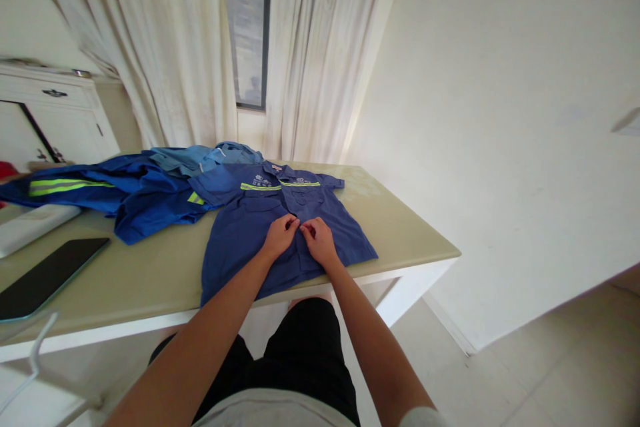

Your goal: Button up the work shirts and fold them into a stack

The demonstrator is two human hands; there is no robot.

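Observation:
A dark blue short-sleeved work shirt [235,240] with a yellow-green reflective chest stripe lies flat on the beige table [410,233], collar away from me. My left hand [280,235] and my right hand [318,240] meet at the shirt's front placket near its middle. Both hands have their fingers curled and pinched on the placket fabric, almost touching each other. The small detail between the fingertips is too small to make out.
A heap of other blue garments [135,193] with reflective stripes lies at the left rear of the table. A dark tablet [47,277] rests at the left front. A white cabinet [55,120] and curtains [170,47] stand behind; the table's right edge drops to tiled floor [550,360].

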